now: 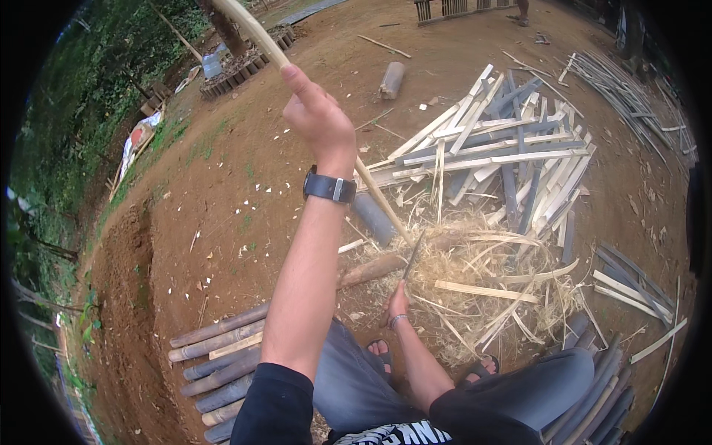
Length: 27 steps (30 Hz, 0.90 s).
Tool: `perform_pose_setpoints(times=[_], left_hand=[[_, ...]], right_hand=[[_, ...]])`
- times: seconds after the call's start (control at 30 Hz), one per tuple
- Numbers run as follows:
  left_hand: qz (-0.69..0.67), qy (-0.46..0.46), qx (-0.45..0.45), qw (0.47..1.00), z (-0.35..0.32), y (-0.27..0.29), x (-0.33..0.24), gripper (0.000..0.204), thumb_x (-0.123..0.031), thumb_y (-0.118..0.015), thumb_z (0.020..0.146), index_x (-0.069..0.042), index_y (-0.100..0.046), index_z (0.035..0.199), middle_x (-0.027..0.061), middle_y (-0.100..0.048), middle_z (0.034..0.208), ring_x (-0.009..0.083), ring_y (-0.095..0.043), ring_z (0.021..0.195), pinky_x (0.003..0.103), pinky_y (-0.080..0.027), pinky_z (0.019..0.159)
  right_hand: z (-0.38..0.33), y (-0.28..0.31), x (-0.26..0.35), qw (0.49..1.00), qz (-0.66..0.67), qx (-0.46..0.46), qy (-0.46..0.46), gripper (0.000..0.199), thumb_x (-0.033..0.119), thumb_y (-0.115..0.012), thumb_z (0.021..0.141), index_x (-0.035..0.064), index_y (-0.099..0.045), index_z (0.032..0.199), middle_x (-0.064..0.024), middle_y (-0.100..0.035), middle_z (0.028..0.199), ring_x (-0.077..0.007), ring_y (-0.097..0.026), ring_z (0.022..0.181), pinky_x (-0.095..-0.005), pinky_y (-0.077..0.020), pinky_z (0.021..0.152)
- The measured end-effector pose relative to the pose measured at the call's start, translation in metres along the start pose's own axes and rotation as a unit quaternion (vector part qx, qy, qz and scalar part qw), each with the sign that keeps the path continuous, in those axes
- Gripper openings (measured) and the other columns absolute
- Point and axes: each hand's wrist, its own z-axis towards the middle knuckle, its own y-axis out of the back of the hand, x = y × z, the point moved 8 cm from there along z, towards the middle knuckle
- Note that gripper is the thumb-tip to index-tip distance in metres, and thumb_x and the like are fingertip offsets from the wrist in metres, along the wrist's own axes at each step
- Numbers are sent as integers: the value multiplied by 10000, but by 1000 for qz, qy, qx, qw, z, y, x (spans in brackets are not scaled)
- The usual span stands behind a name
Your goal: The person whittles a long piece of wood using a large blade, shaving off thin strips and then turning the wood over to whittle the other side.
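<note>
Bamboo strip [382, 199] fills left grip [320, 120]; right grip [397, 302] holds knife [414, 255]; soil [211, 256] stretches leftward.

One heap of pale, curly shavings [458, 265] has two bare hands [320, 122], one long pale strip [380, 196] and one dark, narrow-bladed knife [414, 256] at its left; two dark-sandalled feet [486, 366] are nearer.

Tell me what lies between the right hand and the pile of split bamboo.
The head view shows a heap of pale shavings between the right hand and the pile of split bamboo. The held knife shows against the shavings' left side.
</note>
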Motion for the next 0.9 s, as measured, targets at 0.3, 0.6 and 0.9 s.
perform_pose_setpoints(times=[0.3,0.6,0.9], left_hand=[[-23,50,-26,998,5,19,7,606,-705,-271,891,-184,-244,583,-61,-219,470,75,-218,395,245,-169,374],[-40,60,-58,996,6,54,2,603,-724,-275,876,-184,-235,612,-60,-202,480,72,-182,403,243,-138,382],[-24,42,-21,999,-13,29,-14,596,-711,-227,893,-185,-218,612,-53,-193,488,87,-166,424,253,-123,408]], right_hand=[[-161,-142,141,938,78,296,165,656,606,-321,935,47,-480,630,-14,-419,472,-110,-417,399,-248,-327,374],[-86,-66,48,976,-67,116,172,685,618,-298,929,63,-470,566,-15,-415,448,-138,-410,366,-296,-341,370],[-124,-98,99,950,-36,169,261,692,609,-360,921,46,-513,549,-40,-473,454,-144,-442,376,-297,-357,399]])
